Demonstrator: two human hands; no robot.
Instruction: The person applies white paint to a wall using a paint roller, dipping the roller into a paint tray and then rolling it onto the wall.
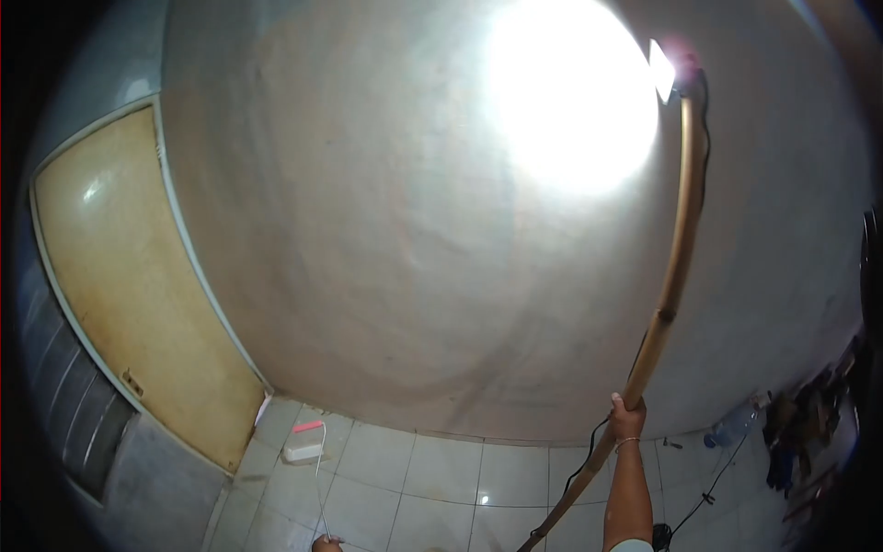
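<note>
My right hand point(627, 419) is wrapped around a long bamboo pole point(679, 239), which leans up from the floor area to the upper right. At its top a lit floodlight point(661, 72) faces the wall, and a black cable point(705, 138) runs along the pole. Only the top of my left hand point(327, 544) shows at the bottom edge, closed at the lower end of a paint roller's thin rod. The small paint roller point(309, 426) has a pink sleeve pointing away from me. Just beneath the sleeve in this view, a white block-like container point(304, 453) sits on the tiles.
A bare grey wall point(395, 230) with a bright light patch fills the middle. On the left is a yellowish door point(147, 285) in a white frame. At right, a clear plastic bottle point(733, 428), dark piled items point(798, 423) and a black cord point(706, 499) lie on white tiles point(441, 469).
</note>
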